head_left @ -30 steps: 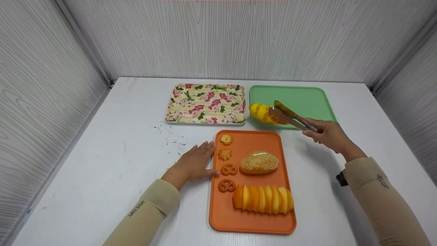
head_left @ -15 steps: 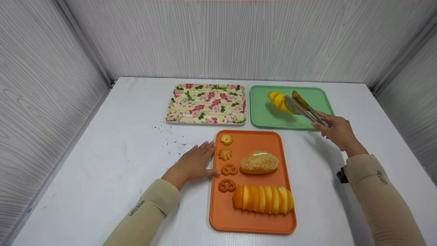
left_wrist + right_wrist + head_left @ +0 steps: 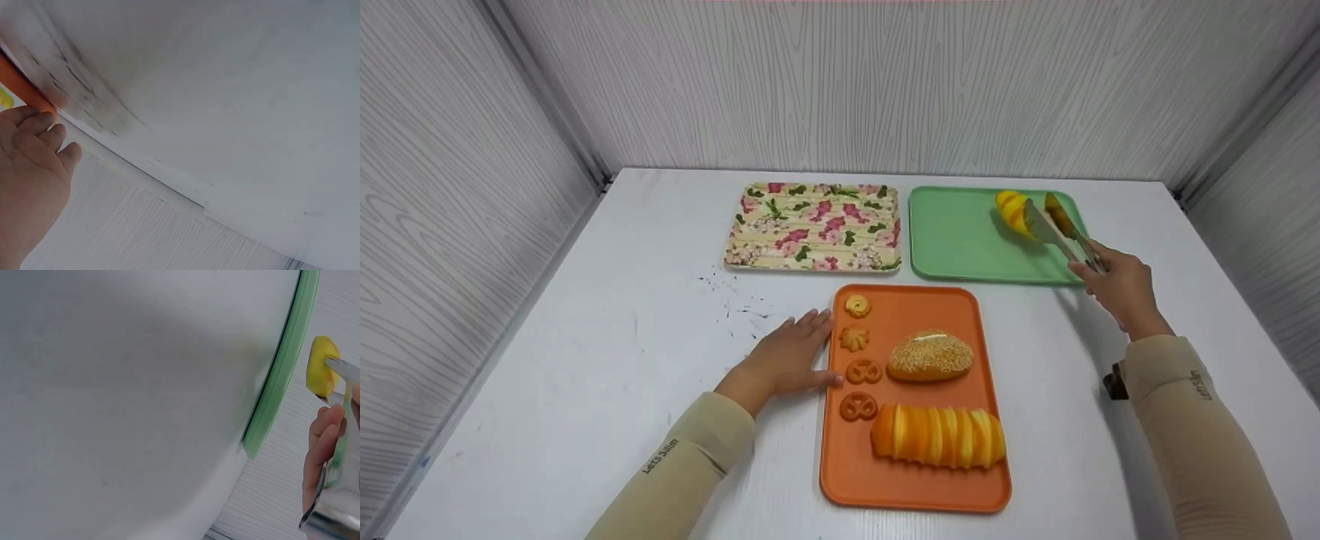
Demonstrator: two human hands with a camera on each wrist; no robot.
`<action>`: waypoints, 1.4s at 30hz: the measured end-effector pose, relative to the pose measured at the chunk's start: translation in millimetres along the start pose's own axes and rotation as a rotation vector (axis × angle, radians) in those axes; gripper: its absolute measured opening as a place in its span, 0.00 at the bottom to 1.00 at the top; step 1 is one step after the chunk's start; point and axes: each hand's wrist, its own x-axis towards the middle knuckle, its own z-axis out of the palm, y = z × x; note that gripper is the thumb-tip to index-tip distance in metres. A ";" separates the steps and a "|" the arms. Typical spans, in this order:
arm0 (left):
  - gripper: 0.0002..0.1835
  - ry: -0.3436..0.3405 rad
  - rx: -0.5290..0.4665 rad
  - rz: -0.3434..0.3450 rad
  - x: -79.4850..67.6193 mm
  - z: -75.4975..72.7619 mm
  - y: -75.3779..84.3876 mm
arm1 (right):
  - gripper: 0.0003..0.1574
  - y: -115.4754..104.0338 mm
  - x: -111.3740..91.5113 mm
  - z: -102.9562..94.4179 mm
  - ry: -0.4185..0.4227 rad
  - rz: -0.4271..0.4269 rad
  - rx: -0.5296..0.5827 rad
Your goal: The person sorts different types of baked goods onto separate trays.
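Observation:
My right hand (image 3: pixel 1123 286) grips metal tongs (image 3: pixel 1072 236), whose tips pinch a yellow bread roll with orange stripes (image 3: pixel 1014 211) over the right part of the green tray (image 3: pixel 960 255). In the right wrist view the yellow roll (image 3: pixel 322 367) shows between the tong ends. Spread and fairly straight, the fingers of my left hand (image 3: pixel 784 360) rest at the left rim of the orange tray (image 3: pixel 915 491). That tray bears a sesame bun (image 3: pixel 930 358), a sliced-looking loaf (image 3: pixel 939 437), two pretzel cookies (image 3: pixel 863 372) and two pale cookies (image 3: pixel 855 339) in a column.
A flowered tray (image 3: pixel 814 225) lies left of the green one at the back of the white table (image 3: pixel 607 337). Grey wood-grain panels (image 3: pixel 847 82) close off the back and both sides. Dark scuff marks dot the table left of the orange tray.
My right hand has carried the roll in the tongs rightward and slightly back, from the green tray's left front to its right part. My left hand has stayed put.

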 end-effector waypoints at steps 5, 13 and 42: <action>0.52 -0.008 -0.002 -0.003 -0.4 -0.9 0.2 | 0.43 4.3 0.8 -2.0 0.021 0.009 -0.022; 0.52 -0.023 -0.008 -0.009 -0.7 -3.3 1.3 | 0.43 12.5 1.4 -4.9 0.026 0.006 -0.051; 0.51 0.000 0.002 -0.001 -2.3 -2.4 2.4 | 0.50 19.6 0.1 -7.0 -0.035 0.072 -0.046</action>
